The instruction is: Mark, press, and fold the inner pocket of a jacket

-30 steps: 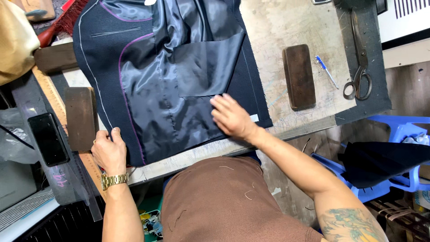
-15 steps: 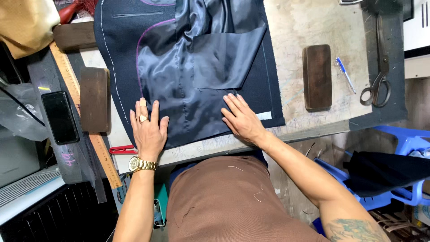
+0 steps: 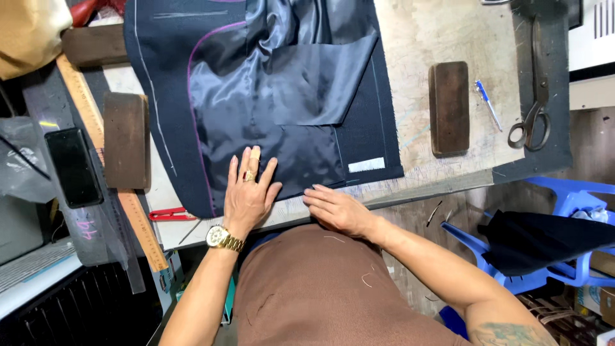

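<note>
A dark navy jacket panel (image 3: 160, 77) with shiny grey-blue lining (image 3: 282, 83) and purple piping lies spread on the worktable (image 3: 416, 38). My left hand (image 3: 248, 192), with a ring and a gold watch, presses flat on the lining near the panel's lower edge, fingers apart. My right hand (image 3: 336, 208) rests flat at the table's front edge, just below the panel's hem, fingers pointing left. Neither hand holds anything.
A wooden block (image 3: 126, 140) lies left of the panel and another (image 3: 449, 107) to its right. A pen (image 3: 488, 104) and large scissors (image 3: 535, 96) sit far right. A wooden ruler (image 3: 106, 160), phone (image 3: 72, 166) and red snips (image 3: 170, 214) are at left. A blue plastic chair (image 3: 564, 211) holds dark cloth.
My left hand came from the table's left edge onto the lining, then slid right. My right hand drew back off the cloth toward the front edge.
</note>
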